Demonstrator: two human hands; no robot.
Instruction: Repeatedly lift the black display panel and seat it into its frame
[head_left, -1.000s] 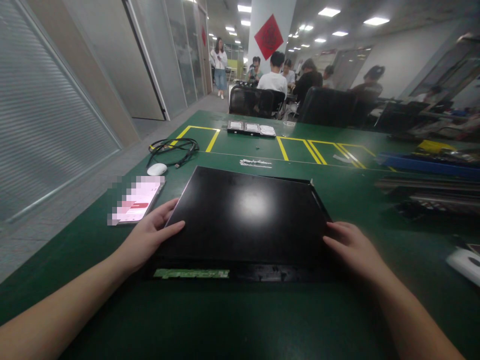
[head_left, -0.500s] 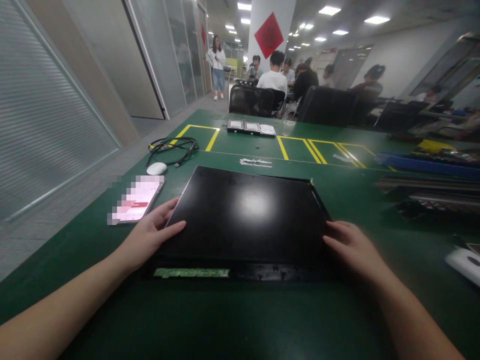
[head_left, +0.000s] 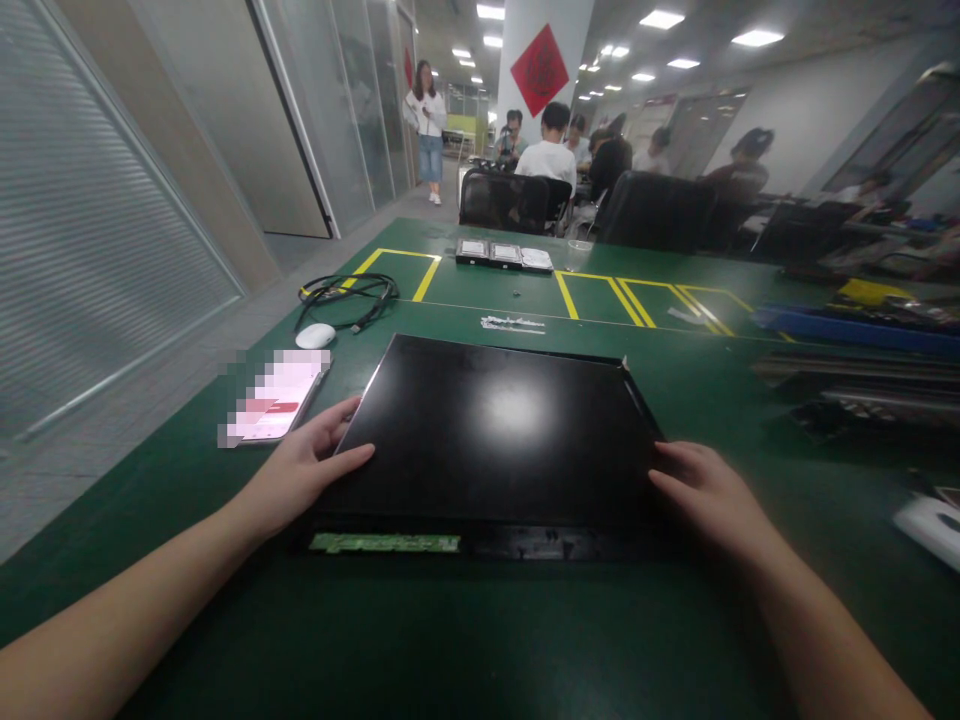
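A black LCD screen panel (head_left: 465, 430) lies face up before me, with a pale glare on its surface. Along its near edge runs a narrow green circuit board strip (head_left: 386, 543). My left hand (head_left: 319, 455) grips the panel's left edge, thumb on top and fingers curled at the side. At the right edge, my right hand (head_left: 701, 475) pinches the panel between thumb and fingers. Its fingertips are partly hidden by the rim. A thin dark layer shows under the panel at the far right corner.
Left of the panel are a blurred-out phone (head_left: 281, 400), a white mouse (head_left: 315, 336) and a coiled black cable (head_left: 349, 298). Hard drives (head_left: 504, 255) stand at the far side of the green table (head_left: 480, 640). Blue and dark parts (head_left: 855, 330) lie right. Several people sit beyond; one walks.
Both hands keep their hold on the panel, which has hardly moved. In the background, the walking person has shifted slightly. The view has moved a little.
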